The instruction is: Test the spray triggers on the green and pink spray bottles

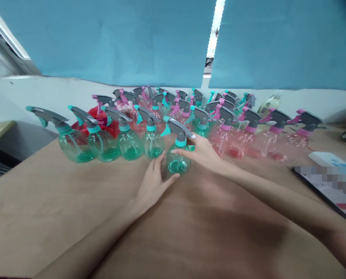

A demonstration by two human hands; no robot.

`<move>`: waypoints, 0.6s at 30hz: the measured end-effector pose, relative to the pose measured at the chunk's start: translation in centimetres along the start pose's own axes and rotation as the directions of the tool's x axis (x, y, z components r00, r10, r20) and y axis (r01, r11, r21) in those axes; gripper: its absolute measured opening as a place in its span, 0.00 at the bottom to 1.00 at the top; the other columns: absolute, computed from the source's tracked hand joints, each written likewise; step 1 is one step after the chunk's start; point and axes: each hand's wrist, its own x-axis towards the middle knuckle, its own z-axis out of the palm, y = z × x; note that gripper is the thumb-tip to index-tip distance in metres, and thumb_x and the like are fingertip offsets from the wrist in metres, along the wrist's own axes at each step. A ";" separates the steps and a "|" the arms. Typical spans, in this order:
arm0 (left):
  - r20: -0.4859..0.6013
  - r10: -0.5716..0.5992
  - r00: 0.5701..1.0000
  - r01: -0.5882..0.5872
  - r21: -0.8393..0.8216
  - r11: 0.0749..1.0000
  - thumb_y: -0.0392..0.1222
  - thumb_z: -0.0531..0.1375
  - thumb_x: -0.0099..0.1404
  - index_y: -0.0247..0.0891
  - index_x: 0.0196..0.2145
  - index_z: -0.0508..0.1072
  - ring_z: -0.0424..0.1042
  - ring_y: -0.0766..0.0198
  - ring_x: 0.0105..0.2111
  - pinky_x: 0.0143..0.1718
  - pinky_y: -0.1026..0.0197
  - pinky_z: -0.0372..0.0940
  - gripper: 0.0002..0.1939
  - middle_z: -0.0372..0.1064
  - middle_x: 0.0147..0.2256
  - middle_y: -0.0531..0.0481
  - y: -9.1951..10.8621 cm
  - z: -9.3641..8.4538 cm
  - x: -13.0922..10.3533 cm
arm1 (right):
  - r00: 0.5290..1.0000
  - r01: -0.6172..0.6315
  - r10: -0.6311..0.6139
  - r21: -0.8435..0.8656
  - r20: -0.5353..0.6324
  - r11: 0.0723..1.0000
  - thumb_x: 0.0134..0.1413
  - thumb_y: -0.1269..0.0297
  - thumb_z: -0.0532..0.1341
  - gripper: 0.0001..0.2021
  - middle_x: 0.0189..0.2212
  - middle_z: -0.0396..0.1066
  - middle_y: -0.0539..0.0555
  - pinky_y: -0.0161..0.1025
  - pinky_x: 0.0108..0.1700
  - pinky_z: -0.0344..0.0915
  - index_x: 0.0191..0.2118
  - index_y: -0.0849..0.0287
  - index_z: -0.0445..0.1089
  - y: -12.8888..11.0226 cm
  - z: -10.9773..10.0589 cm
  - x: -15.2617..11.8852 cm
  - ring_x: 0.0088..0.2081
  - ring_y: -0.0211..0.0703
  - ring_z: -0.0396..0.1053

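A green spray bottle (178,161) with a grey and teal trigger head stands upright on the wooden table (59,217), in front of the other bottles. My right hand (202,153) holds it from the right, thumb across its front and other fingers behind it. My left hand (155,182) is at its lower left, thumb and fingers spread around the base; whether they touch it is unclear. Several green bottles (130,145) stand in a row to the left. Several pink bottles (238,145) stand to the right, and more bottles are crowded behind.
Behind the left bottles lies a red bag (98,120). A pale pouch (270,104) stands at the back right. A dark-edged flat item (324,190) and a white box (329,159) lie at the right. A blue sheet (117,42) covers the wall.
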 end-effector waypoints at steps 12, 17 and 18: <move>-0.105 0.026 0.994 -0.030 -0.040 0.999 0.45 0.57 0.69 0.44 0.62 0.53 0.67 0.53 0.53 0.52 0.47 0.66 0.27 0.65 0.52 0.44 -1.3 -1.2 -0.2 | 0.997 -0.035 0.033 -0.030 -0.075 0.999 0.51 0.55 0.66 0.14 0.33 0.73 0.55 0.44 0.39 0.64 0.38 0.59 0.70 2.2 1.9 3.7 0.34 0.45 0.68; -0.081 0.025 0.996 -0.030 -0.057 0.998 0.43 0.57 0.68 0.44 0.61 0.54 0.69 0.54 0.51 0.51 0.46 0.66 0.26 0.66 0.50 0.45 -0.8 -1.1 -0.4 | 0.994 -0.061 0.053 -0.074 -0.096 0.995 0.52 0.55 0.65 0.12 0.32 0.72 0.55 0.42 0.37 0.62 0.35 0.58 0.69 2.3 1.8 4.5 0.34 0.46 0.68; -0.076 0.022 0.997 -0.027 -0.059 0.998 0.42 0.57 0.68 0.44 0.61 0.54 0.70 0.54 0.50 0.51 0.46 0.67 0.26 0.67 0.50 0.45 -0.8 -1.1 -0.5 | 0.994 -0.059 0.052 -0.076 -0.097 0.995 0.52 0.55 0.65 0.12 0.32 0.72 0.55 0.42 0.37 0.62 0.35 0.58 0.68 2.4 1.8 4.6 0.35 0.46 0.68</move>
